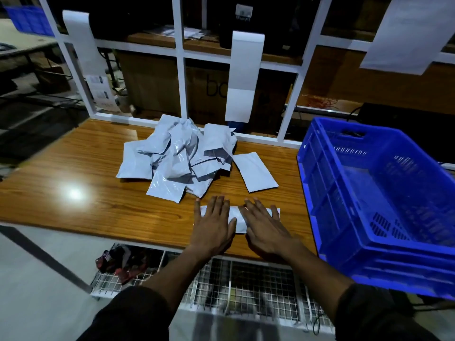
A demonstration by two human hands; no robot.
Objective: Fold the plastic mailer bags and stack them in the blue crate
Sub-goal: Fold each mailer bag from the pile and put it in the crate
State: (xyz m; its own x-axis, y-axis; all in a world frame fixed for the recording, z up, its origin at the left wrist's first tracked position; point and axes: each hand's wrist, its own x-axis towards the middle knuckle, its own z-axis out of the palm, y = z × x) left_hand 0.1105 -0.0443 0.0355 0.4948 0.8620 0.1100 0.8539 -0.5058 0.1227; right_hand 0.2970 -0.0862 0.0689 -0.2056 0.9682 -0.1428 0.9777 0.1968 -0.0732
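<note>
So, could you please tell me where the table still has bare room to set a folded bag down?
Bare wood lies left of the heap of grey plastic mailer bags, out to the wooden table edge. The strip between the heap, the single flat bag and the blue plastic crate is tight.

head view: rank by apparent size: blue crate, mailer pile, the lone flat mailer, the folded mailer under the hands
1. blue crate; it is nearest, which inflates it
2. mailer pile
3. lone flat mailer
4. folded mailer, mostly hidden under the left hand and right hand, so 3 versus 4 is unsure
</note>
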